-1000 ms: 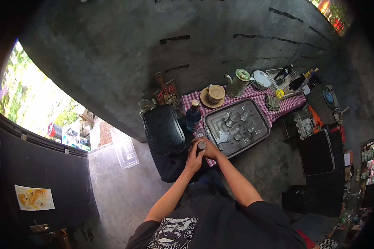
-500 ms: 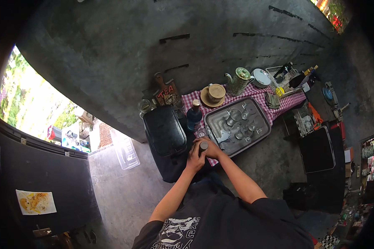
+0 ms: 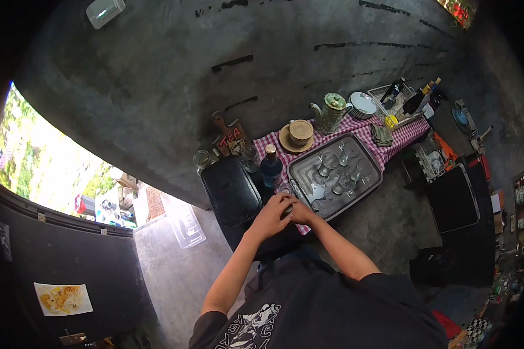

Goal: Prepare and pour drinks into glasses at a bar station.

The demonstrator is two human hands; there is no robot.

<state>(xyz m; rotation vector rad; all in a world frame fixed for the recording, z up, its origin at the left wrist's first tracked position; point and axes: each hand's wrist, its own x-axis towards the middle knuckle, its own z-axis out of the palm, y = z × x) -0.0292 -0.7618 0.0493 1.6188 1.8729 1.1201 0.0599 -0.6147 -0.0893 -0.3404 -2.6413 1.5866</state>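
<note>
In front of my body, both hands meet at the near left corner of the tray. My left hand [image 3: 270, 215] is closed over the top of a small round-topped container [image 3: 287, 210], whose kind I cannot make out. My right hand [image 3: 301, 212] wraps round it from the other side, and the fingers hide most of it. Just beyond my fingertips stands a small clear glass [image 3: 284, 189]. Behind that is a dark blue bottle [image 3: 271, 167] with a light stopper. To the right, a grey metal tray [image 3: 364, 190] holds several clear stemmed glasses [image 3: 330, 160].
A black box-like case [image 3: 232, 192] is at the left, with a glass jar [image 3: 202, 158] and wooden boards [image 3: 232, 136] behind. A brown cup [image 3: 300, 131] on a saucer, green speckled coffee pot [image 3: 332, 113], stacked plates [image 3: 363, 103] and bottle rack [image 3: 404, 119] line the checked cloth [image 3: 412, 135].
My left hand has moved up over the container's round top, which showed plainly between my hands before and is now mostly covered. The whole view has tilted slightly.
</note>
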